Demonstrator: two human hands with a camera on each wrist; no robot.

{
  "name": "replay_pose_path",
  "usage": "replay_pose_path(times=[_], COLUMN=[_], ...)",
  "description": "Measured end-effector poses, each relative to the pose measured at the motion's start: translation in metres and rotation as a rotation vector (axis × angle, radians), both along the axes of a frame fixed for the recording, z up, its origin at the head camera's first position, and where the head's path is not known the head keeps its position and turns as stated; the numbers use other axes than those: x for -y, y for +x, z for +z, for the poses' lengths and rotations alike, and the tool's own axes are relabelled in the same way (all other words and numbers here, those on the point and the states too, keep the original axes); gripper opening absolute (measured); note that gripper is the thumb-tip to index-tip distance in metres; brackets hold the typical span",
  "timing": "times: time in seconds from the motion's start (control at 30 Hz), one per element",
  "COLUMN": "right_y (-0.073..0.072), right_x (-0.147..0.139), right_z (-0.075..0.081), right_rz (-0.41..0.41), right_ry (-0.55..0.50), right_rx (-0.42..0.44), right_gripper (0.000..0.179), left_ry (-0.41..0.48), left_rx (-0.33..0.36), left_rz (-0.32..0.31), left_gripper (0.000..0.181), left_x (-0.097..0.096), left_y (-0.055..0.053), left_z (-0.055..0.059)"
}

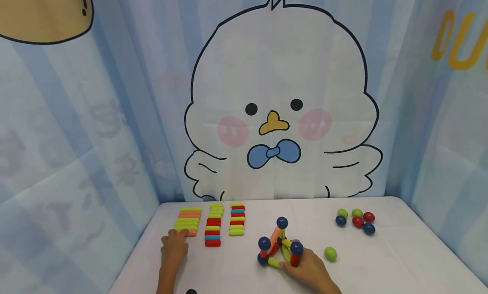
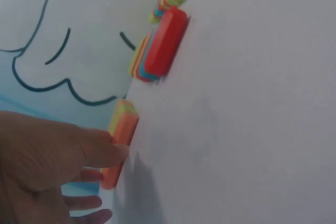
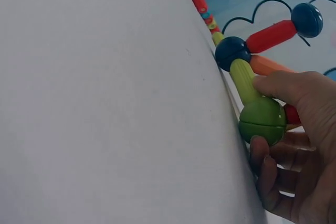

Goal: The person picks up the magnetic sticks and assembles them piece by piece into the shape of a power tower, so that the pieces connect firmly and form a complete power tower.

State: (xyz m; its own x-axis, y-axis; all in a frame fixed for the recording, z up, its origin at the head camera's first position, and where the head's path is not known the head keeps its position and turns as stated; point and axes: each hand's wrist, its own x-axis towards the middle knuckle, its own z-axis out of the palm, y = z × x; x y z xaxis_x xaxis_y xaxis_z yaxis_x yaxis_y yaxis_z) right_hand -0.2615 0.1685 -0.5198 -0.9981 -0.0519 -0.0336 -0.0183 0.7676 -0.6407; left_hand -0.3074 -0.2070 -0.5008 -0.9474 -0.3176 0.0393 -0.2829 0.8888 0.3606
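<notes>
Near the left edge of the table (image 1: 228,275), the left hand (image 1: 174,248) pinches an orange rod (image 2: 127,127). Across a wide gap, mid-table, the right hand (image 1: 310,269) grips a ball-and-rod frame (image 1: 274,239); loose balls (image 1: 368,217) lie toward the far right corner.

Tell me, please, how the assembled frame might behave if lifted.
The assembled frame would probably lift as one stiff piece, since its straight sticks join at balls. Gripped at one corner, as the right hand has it, it might sag or twist. Balls topping its uprights could make it tippy.
</notes>
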Motion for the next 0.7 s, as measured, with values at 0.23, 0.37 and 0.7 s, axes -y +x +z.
replay_pose_path(times=[0.23, 0.37, 0.7], right_y=[0.005, 0.006, -0.006], right_x=[0.006, -0.001, -0.034], right_z=[0.000, 0.005, 0.019], right_rz=[0.056, 0.215, 0.492], right_ry=[-0.054, -0.170, -0.356], right_rx=[0.078, 0.211, 0.258], right_gripper=[0.102, 0.119, 0.051], left_ry=[-0.095, -0.090, 0.029], left_rx=[0.024, -0.006, 0.160], left_rz=[-0.069, -0.056, -0.167], left_gripper=[0.042, 0.038, 0.016], left_x=[0.016, 0.021, 0.021], left_y=[0.000, 0.000, 0.009], left_z=[-0.004, -0.004, 0.006])
